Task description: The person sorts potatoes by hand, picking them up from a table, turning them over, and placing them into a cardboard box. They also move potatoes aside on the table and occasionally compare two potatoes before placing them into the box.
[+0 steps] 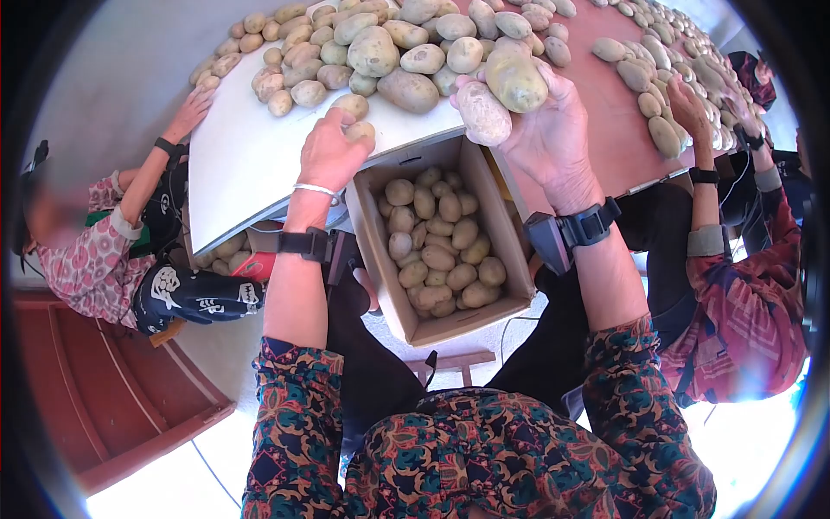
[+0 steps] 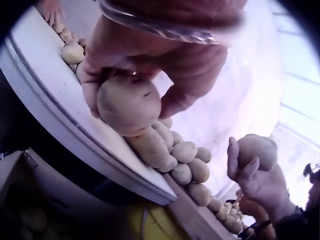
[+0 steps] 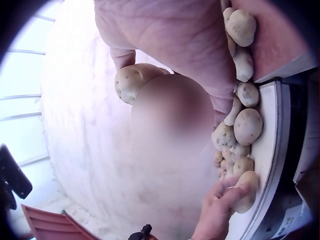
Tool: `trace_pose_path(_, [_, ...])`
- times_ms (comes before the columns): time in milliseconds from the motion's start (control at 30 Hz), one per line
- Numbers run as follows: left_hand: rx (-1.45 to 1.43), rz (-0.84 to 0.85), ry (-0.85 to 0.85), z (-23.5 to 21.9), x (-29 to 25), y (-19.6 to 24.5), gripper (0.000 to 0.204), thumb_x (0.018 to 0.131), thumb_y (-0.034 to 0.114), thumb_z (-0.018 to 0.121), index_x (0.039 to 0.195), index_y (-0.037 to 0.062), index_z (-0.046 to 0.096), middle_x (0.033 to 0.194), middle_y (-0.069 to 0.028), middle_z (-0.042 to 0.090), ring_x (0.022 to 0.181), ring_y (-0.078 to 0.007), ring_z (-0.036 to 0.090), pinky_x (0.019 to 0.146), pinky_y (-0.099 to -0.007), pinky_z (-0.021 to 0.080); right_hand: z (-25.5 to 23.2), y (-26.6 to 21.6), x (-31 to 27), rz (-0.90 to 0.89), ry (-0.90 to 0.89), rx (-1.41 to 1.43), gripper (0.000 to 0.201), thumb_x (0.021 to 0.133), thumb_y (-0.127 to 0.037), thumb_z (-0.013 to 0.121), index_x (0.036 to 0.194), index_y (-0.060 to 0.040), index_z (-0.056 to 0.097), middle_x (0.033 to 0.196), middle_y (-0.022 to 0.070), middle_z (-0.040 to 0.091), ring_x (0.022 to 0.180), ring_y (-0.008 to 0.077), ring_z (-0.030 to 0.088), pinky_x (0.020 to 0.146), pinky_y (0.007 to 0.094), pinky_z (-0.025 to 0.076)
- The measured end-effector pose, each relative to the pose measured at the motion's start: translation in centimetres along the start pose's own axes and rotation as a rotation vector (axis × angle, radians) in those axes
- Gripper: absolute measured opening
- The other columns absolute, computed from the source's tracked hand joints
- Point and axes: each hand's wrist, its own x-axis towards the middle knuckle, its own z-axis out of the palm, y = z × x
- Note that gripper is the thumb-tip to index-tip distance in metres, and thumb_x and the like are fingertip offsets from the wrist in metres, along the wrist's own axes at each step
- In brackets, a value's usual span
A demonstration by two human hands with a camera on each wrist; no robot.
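Over the near edge of the white tabletop (image 1: 233, 164), my left hand (image 1: 328, 151) grips a potato (image 1: 360, 131) between thumb and fingers. The left wrist view shows that potato (image 2: 129, 105) close up, with a dark mark on its skin. Another potato (image 1: 351, 106) sits right at the knuckles. My right hand (image 1: 558, 143), palm up, holds two potatoes: a pale, dusty one (image 1: 485, 112) and a larger yellow-green one (image 1: 517, 78). In the right wrist view one potato (image 3: 132, 82) shows under the fingers; the other is blurred. Below both hands stands a cardboard box (image 1: 471, 324) with several potatoes (image 1: 439, 258) in it.
A heap of potatoes (image 1: 373, 52) spreads across the back of the white tabletop. To the right, a red tabletop (image 1: 605, 121) bears many more potatoes (image 1: 635, 76). One person (image 1: 95, 268) sits at the left, another (image 1: 735, 311) at the right, their hands near the potatoes.
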Motion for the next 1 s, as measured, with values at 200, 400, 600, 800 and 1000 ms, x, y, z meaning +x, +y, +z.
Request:
trace_pose_path(200, [-1.251, -0.374, -0.333, -2.2, -0.4, 1.5, 0.034, 0.097, 0.027, 0.045, 0.115, 0.0016, 0.056, 0.089, -0.0148, 0.069, 0.066, -0.0195, 0.065, 0.055, -0.0285, 0.048, 0.3, -0.1, 0.2, -0.012, 0.026, 0.027, 0.064, 0.094, -0.041, 0.051, 0.14, 0.0018, 0.039, 0.136, 0.0232, 0.05, 0.127, 0.0363, 0.051, 0.106, 0.0518, 0.043])
trace_pose_path(400, [-1.078, -0.235, -0.511, -0.6, -1.0, 2.2, 0.04, 0.102, 0.035, 0.04, 0.111, 0.0008, 0.057, 0.089, -0.0127, 0.07, 0.058, -0.0195, 0.066, 0.042, -0.0254, 0.045, 0.6, -0.1, 0.1, -0.04, 0.028, -0.024, 0.062, 0.094, -0.04, 0.051, 0.14, 0.0015, 0.039, 0.135, 0.0222, 0.05, 0.127, 0.0367, 0.051, 0.106, 0.0529, 0.043])
trace_pose_path(600, [-0.774, -0.126, -0.783, -0.3, -1.6, 3.5, 0.055, 0.098, 0.053, 0.046, 0.108, 0.0019, 0.064, 0.082, -0.0084, 0.068, 0.057, -0.0136, 0.066, 0.039, -0.021, 0.038, 1.0, 0.1, 0.4, -0.007, 0.045, 0.036, 0.062, 0.094, -0.039, 0.051, 0.138, 0.0036, 0.041, 0.134, 0.0243, 0.051, 0.126, 0.0381, 0.051, 0.106, 0.0528, 0.043])
trace_pose_path(800, [-0.581, -0.146, -0.572, -0.4, -0.7, 3.0, 0.043, 0.096, 0.042, 0.056, 0.1, -0.0001, 0.067, 0.081, -0.0071, 0.069, 0.057, -0.0128, 0.064, 0.049, -0.0271, 0.044, 0.4, 0.4, 0.5, 0.046, 0.0, 0.073, 0.065, 0.094, -0.04, 0.051, 0.137, 0.0079, 0.039, 0.133, 0.0312, 0.05, 0.126, 0.0402, 0.051, 0.108, 0.0517, 0.041])
trace_pose_path(1000, [-0.244, -0.114, 0.124, 0.4, 2.5, -0.4, 0.025, 0.082, 0.013, 0.069, 0.107, 0.0081, 0.07, 0.107, -0.0147, 0.068, 0.102, -0.0349, 0.063, 0.089, -0.0412, 0.05, 0.8, 0.8, 0.5, 0.05, 0.102, 0.069, 0.072, 0.09, -0.044, 0.056, 0.138, 0.0073, 0.04, 0.136, 0.0323, 0.047, 0.126, 0.0461, 0.049, 0.108, 0.0514, 0.04])
